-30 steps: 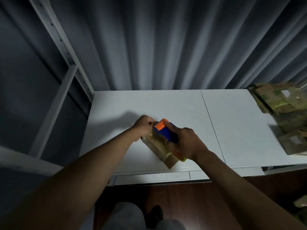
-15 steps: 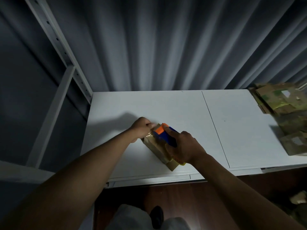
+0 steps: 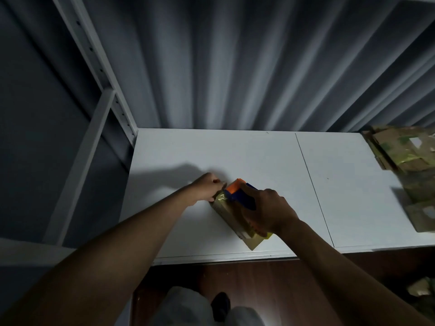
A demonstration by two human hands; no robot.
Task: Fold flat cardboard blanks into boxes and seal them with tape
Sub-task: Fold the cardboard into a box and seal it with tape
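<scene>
**Taping a small box on the white table**

Nearest the table's front edge, a small brown cardboard box [image 3: 231, 217] is lying at an angle on the white laminate table [image 3: 259, 158], one corner almost reaching that edge. The right hand [image 3: 268, 211] is curling round a blue and orange tape dispenser [image 3: 239, 191] and pressing it onto the box's top face. Just beyond the box's far end, the left hand [image 3: 208, 189] is resting with its fingers bunched against the box; whether they are pinching tape cannot be told in the dim light. Farther along the table, at its right end and well apart from the box, a pile of brown cardboard pieces with green patches [image 3: 409, 165] is lying. Behind the table, a grey pleated curtain [image 3: 235, 67] is hanging.
</scene>
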